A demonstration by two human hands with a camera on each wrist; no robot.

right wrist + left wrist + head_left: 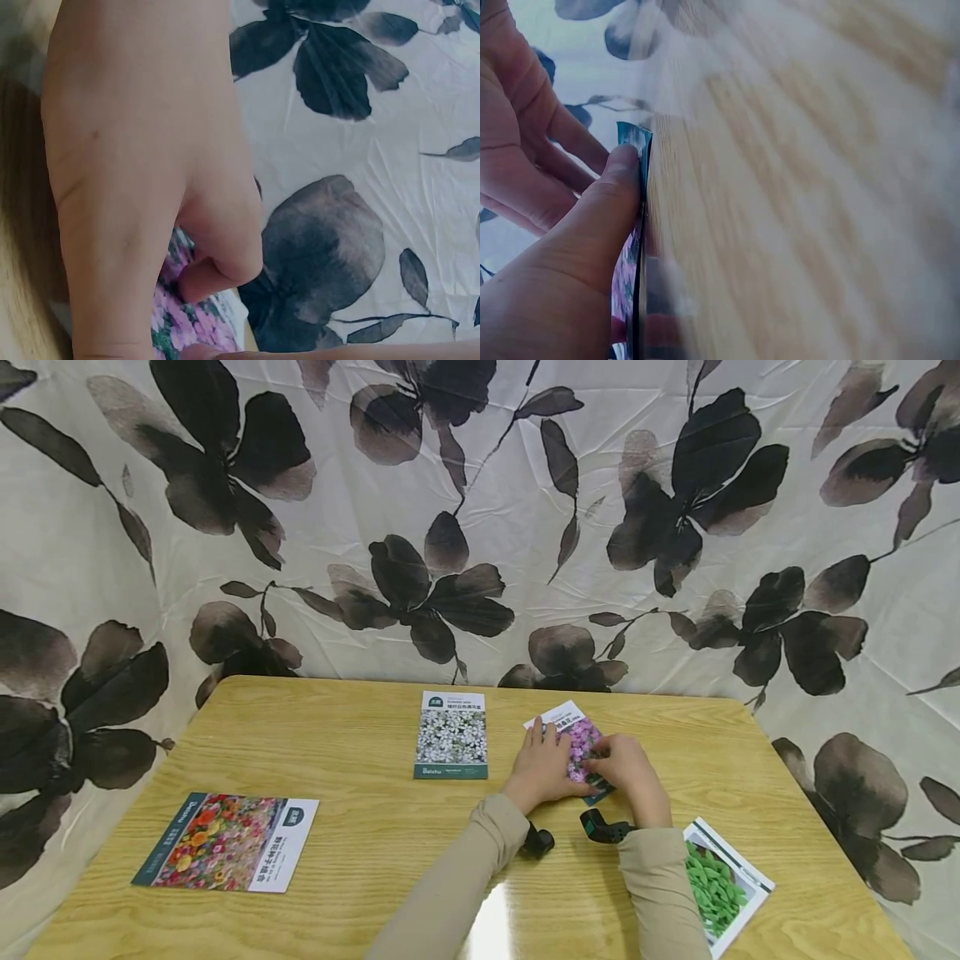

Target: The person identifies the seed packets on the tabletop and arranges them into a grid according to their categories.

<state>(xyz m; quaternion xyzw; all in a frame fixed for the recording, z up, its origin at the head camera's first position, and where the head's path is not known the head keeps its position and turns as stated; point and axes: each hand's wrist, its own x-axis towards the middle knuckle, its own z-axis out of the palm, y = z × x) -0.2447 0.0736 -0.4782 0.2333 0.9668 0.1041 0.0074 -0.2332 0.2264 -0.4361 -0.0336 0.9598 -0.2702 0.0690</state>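
Both hands are at a seed packet with pink-purple flowers, which lies slanted near the table's back edge. My left hand spreads over its left side, fingers extended across the upper part. In the left wrist view, the left thumb lies along the packet's face near its teal end. From the right, my right hand holds the packet at its right side with bent fingers. The right wrist view shows a curled finger against the pink flower print. The hands cover much of the packet.
A white-flower seed packet stands left of the hands, its lettering upright. A mixed-flower packet lies sideways at the front left. Beside the right forearm is a green-leaf packet, partly hidden by the sleeve. Floral cloth hangs behind the wooden table.
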